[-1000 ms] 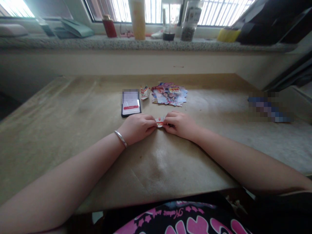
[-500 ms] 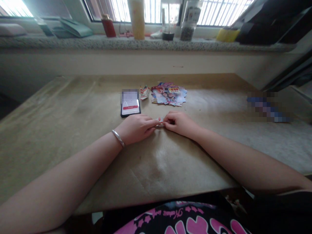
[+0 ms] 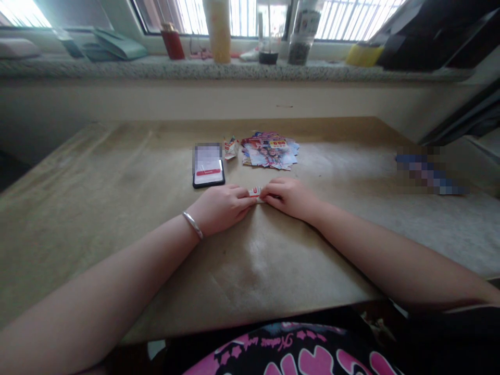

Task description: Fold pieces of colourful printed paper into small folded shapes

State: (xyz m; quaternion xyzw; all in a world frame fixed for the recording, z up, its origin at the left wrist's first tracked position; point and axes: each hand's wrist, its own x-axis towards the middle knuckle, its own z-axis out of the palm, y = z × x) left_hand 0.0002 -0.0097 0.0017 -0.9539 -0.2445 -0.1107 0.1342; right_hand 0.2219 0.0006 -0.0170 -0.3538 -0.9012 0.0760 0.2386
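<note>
A small piece of printed paper (image 3: pixel 255 192), white with red marks, lies on the table between my two hands. My left hand (image 3: pixel 224 207), with a silver bangle at its wrist, closes its fingers on the paper's left end. At the other end, the bent fingers of my right hand (image 3: pixel 289 197) pinch the paper. Beyond my left hand lies a phone (image 3: pixel 209 177) with a lit screen. A folded paper shape (image 3: pixel 231 149) rests beside the phone. Just right of that is a pile of colourful printed paper pieces (image 3: pixel 270 151).
The table (image 3: pixel 117 192) meets the wall below a granite window sill (image 3: pixel 226 72). On the sill stand a red bottle (image 3: pixel 172 41), a tall yellow container (image 3: pixel 220 36), clear jars and a dark bag (image 3: pixel 425 41). A blurred bluish item (image 3: pixel 429 174) lies at the table's right.
My left fingers have shifted slightly along the paper, and more of its printed face shows between my hands. The phone, folded shape and pile stay where they were.
</note>
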